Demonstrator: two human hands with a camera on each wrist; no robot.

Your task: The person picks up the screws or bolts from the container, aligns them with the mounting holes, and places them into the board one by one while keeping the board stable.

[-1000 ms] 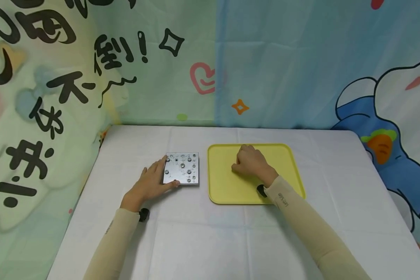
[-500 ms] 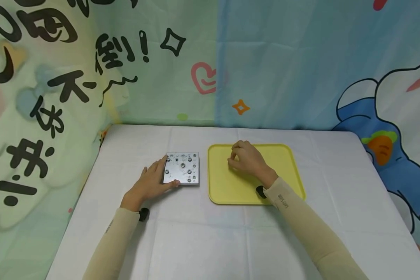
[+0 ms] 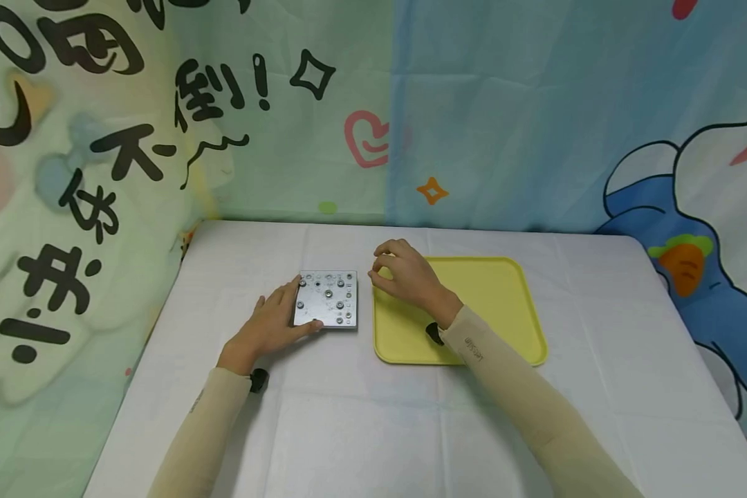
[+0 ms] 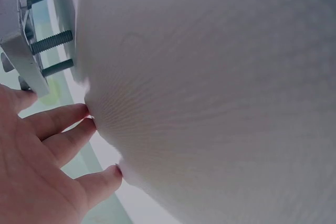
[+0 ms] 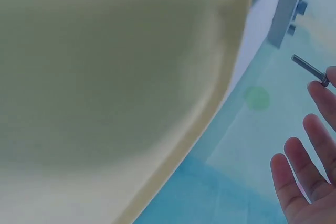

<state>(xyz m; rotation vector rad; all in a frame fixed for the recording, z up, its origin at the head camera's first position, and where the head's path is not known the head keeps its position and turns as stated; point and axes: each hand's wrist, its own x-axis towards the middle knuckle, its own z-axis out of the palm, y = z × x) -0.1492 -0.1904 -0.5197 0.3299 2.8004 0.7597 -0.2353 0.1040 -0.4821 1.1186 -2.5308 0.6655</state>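
A square grey metal plate [image 3: 326,299] with several screws in it stands on the white table. My left hand [image 3: 272,321] rests at its left edge, thumb and forefinger holding its sides. The left wrist view shows the plate [image 4: 18,56] on its screw legs beside my fingers [image 4: 63,124]. My right hand [image 3: 404,273] hovers over the left rim of the yellow tray [image 3: 498,304], close to the plate's right side. It pinches a small screw [image 5: 310,70] at the fingertips, its other fingers [image 5: 302,182] spread.
The table [image 3: 361,415] is covered with a white cloth. Cartoon-printed fabric walls [image 3: 485,124] close it in at the back and left. The tray [image 5: 105,87] fills most of the right wrist view.
My right hand has lifted off the tray's middle and moved left toward the plate with a screw pinched in it. The left hand and the plate have stayed put.
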